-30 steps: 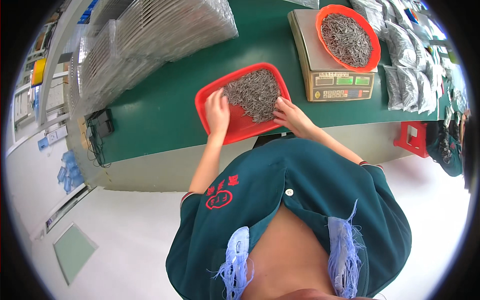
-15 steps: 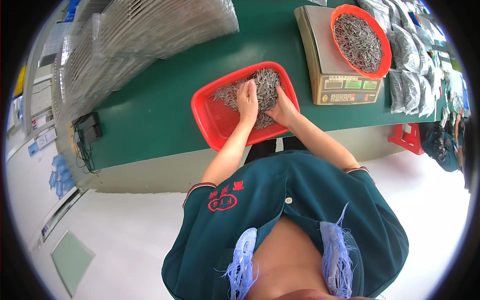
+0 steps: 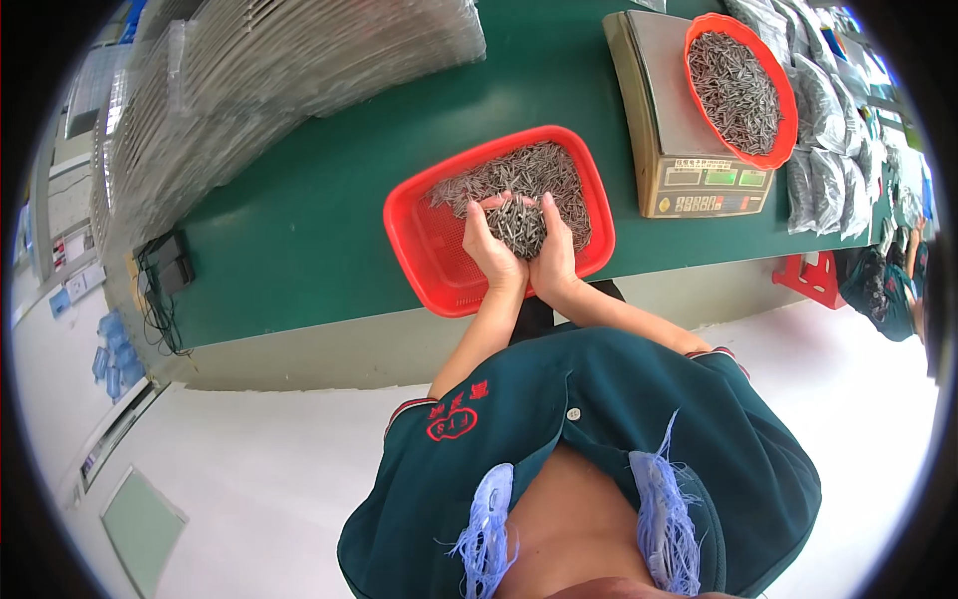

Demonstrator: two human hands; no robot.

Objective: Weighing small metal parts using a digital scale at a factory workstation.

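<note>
A red rectangular tray (image 3: 429, 262) sits at the near edge of the green table and holds a heap of thin grey metal pins (image 3: 519, 175). My left hand (image 3: 486, 248) and my right hand (image 3: 555, 250) are cupped side by side over the tray. Together they lift a scoop of pins (image 3: 516, 225) between the palms. Further right, a round red bowl (image 3: 788, 120) full of the same pins rests on a beige weighing scale (image 3: 671, 130).
Stacks of clear plastic-wrapped packs (image 3: 259, 70) fill the table's far left. Filled clear bags of pins (image 3: 823, 150) lie right of the scale. A black cable bundle (image 3: 160, 275) hangs at the table's left end. A red stool (image 3: 818, 275) stands at the right.
My hands moved from the tray's front rim into the pin heap, came together and now lift a cupped handful of pins. The view has shifted slightly.
</note>
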